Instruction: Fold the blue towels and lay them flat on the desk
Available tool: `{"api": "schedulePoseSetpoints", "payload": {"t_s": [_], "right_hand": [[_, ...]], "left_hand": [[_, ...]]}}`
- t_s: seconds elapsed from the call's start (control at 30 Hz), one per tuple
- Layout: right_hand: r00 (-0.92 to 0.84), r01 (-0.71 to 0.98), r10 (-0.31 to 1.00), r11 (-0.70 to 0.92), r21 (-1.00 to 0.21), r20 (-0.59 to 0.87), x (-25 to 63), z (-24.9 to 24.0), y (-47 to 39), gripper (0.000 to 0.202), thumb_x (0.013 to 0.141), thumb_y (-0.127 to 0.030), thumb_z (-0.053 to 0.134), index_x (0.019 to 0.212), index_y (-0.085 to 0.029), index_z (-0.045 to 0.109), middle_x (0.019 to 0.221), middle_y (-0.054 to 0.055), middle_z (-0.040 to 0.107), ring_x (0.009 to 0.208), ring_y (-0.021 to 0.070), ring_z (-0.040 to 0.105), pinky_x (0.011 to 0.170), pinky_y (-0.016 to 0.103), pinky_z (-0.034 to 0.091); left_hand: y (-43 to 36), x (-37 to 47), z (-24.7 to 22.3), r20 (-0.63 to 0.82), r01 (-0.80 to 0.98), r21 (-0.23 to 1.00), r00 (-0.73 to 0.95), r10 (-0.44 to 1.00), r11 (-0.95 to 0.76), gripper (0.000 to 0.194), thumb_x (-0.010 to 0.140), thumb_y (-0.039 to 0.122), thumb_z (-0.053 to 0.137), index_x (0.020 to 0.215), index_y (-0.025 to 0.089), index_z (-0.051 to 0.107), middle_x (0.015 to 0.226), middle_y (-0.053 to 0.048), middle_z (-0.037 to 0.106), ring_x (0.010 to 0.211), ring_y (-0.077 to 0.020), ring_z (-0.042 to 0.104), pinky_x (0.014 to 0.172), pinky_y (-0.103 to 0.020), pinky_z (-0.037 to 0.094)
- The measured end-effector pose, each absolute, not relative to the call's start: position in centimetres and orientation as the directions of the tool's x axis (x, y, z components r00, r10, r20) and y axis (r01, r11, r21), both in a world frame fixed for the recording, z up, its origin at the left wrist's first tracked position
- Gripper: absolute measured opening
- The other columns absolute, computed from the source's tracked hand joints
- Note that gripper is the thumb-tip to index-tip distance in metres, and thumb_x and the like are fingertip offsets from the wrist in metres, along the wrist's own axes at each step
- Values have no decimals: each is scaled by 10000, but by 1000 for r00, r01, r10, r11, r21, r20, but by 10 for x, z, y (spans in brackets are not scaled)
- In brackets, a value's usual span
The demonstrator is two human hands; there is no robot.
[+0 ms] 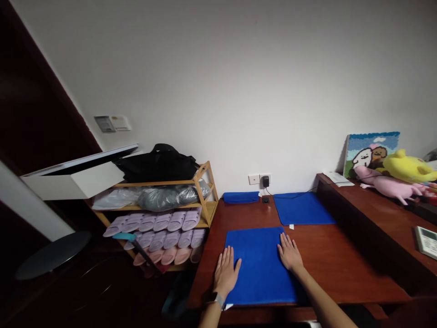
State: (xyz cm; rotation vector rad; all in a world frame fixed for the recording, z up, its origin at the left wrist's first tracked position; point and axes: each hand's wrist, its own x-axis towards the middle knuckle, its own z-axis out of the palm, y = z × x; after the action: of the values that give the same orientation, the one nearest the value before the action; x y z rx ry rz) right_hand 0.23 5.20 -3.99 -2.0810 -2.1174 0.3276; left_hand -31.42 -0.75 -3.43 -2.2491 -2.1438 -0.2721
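Note:
A blue cloth (pixel 257 269) lies spread flat near the front edge of the brown wooden table (pixel 341 259), a white tag at its near left corner. My left hand (pixel 226 271), with a watch on the wrist, rests flat on the cloth's left edge, fingers stretched forward. On the right edge lies my right hand (pixel 289 253), palm down with the fingers extended. Neither hand grips anything. Behind, a rolled or folded blue cloth (pixel 241 197) sits against the wall, and another flat blue cloth (pixel 303 208) lies at the back right.
A black plug and cable (pixel 266 181) hang from the wall socket. To the left stands a wooden rack (pixel 205 200) with several slippers and a black bag (pixel 159 164). A raised ledge on the right bears plush toys (pixel 408 166) and a small calculator-like device (pixel 426 241).

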Motion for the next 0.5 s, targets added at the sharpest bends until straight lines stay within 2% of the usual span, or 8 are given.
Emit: {"api": "schedulePoseSetpoints", "payload": {"t_s": [0.1,0.27,0.37,0.5], "right_hand": [[-32,962,999,20,-272,-38,3,-46,53,702,1029,-468,95,1626,-104,160,1705,45,158,1579,204,124,1282,408,83],[-61,973,995,43,-225,-73,6,-49,53,681,1024,-416,118,1626,-97,147,1710,55,120,1583,213,91,1280,401,74],[-103,979,992,90,-182,-68,7,-51,53,674,1017,-397,150,1622,-103,188,1708,60,123,1584,226,81,1278,415,82],[-41,983,998,33,-182,-39,3,-53,53,689,1015,-401,131,1617,-69,181,1701,77,163,1579,235,132,1278,428,114]], "left_hand": [[1,-282,-24,165,983,126,113,980,-135,735,1045,579,157,1610,125,276,1678,-107,270,1556,-245,249,1283,-473,224],[23,-174,-15,141,869,208,427,893,-448,667,1062,509,100,1634,180,195,1697,-47,238,1574,-199,184,1295,-431,200],[29,-137,-25,98,848,250,458,883,-468,659,1060,489,73,1635,185,182,1691,-56,261,1572,-204,195,1294,-450,202],[28,-167,-38,102,888,255,369,924,-383,678,1054,522,74,1635,194,197,1696,-46,243,1577,-191,171,1301,-431,176]]}}
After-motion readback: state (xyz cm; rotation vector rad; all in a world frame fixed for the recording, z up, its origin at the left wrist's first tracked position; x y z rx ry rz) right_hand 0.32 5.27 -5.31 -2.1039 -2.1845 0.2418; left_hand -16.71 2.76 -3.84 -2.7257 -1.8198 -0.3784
